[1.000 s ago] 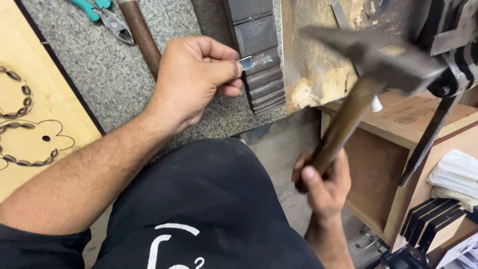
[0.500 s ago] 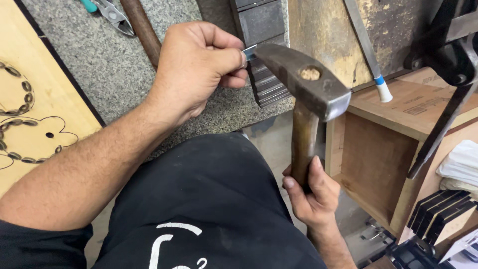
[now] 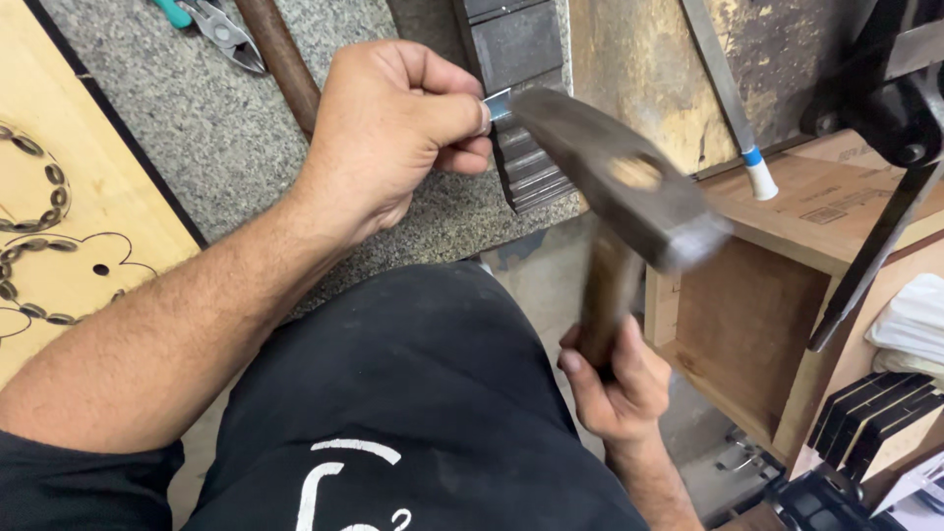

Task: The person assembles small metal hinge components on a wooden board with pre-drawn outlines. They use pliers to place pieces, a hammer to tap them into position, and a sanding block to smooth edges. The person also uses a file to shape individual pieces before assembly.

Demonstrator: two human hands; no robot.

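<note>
**Thin metal strip pinched against a ridged block, hammer over it**

At far left a pale wooden board (image 3: 59, 197) with cut outlines and short metal pieces set in them lies on the speckled grey worktop (image 3: 197, 128). Teal-handled pliers (image 3: 211, 20) and a brown handle (image 3: 280, 59) lie further back. The left hand (image 3: 388, 128) is clenched, its fingertips pinching a small bright metal strip (image 3: 499, 101) against a dark ridged metal block (image 3: 521, 108) at the worktop's edge. The strip looks thin, stiff and light, probably sharp-edged and slippery, so a firm pinch close to the block suits it. The right hand (image 3: 615, 383) grasps the low end of a hammer (image 3: 629, 197); its blurred steel head, which looks heavy, is just beside the strip. A wooden box (image 3: 737, 334) stands at right.
</note>
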